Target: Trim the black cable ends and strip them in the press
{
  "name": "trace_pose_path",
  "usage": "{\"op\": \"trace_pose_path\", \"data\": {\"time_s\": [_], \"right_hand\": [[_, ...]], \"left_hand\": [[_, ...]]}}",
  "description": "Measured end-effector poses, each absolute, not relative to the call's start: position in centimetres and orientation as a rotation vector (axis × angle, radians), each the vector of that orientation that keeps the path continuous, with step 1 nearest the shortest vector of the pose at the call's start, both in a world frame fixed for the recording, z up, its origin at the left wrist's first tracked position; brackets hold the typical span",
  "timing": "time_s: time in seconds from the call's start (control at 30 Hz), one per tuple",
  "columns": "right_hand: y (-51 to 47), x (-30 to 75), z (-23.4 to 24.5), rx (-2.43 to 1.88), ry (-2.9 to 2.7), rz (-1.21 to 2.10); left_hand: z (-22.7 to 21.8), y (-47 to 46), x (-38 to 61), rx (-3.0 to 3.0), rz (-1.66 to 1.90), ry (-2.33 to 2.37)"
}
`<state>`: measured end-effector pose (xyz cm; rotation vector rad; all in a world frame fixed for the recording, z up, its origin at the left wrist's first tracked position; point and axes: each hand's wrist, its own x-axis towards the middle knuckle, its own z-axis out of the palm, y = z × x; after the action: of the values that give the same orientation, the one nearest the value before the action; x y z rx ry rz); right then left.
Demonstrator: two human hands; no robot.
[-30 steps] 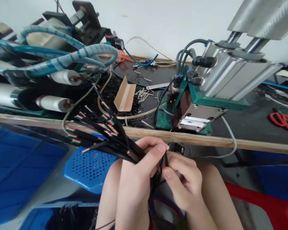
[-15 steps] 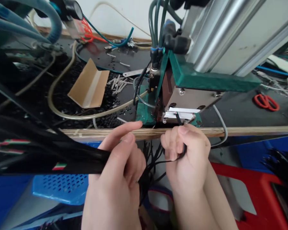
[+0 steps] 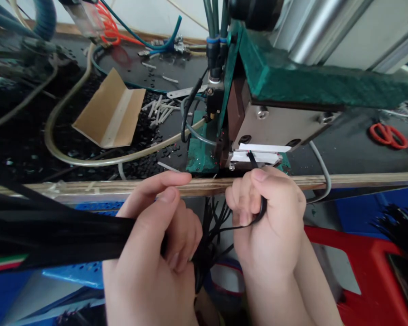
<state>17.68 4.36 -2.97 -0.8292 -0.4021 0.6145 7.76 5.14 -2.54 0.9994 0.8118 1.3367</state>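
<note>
My left hand [image 3: 156,244] is closed around a thick bundle of black cables [image 3: 54,231] that runs off to the left; one cable end shows a red, white and green band [image 3: 7,262]. My right hand [image 3: 268,217] pinches a single black cable [image 3: 253,159] and holds its tip in the white slot [image 3: 258,156] at the front of the green press machine [image 3: 285,81]. Both hands sit just below the wooden bench edge [image 3: 360,181].
On the black benchtop lie a folded cardboard piece [image 3: 109,111], a beige hose [image 3: 88,156], small white and black offcuts [image 3: 156,111] and red scissors [image 3: 389,136]. Below the bench are a red stool [image 3: 360,262], a blue perforated stool [image 3: 71,274] and more black cables [image 3: 401,222] at right.
The view has closed in on the press. My right hand has carried one cable from the bundle up to the machine's slot and keeps it there; my left hand still grips the bundle.
</note>
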Motion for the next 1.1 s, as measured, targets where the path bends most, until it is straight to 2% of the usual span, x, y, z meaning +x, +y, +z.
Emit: {"op": "trace_pose_path", "data": {"time_s": [0.77,0.97,1.1], "right_hand": [[3.7,17.8,-4.5,-0.890,-0.489,0.597],[1.2,18.2,-6.9,-1.061,-0.821,0.499],[0.1,17.9,-6.8,-1.123,-1.155,0.371]], "left_hand": [[-2.1,5.2,8.0,0.950,1.294,0.860],[-0.9,5.1,7.5,0.873,1.284,0.962],[-0.7,4.6,7.5,0.892,1.190,0.956]]}}
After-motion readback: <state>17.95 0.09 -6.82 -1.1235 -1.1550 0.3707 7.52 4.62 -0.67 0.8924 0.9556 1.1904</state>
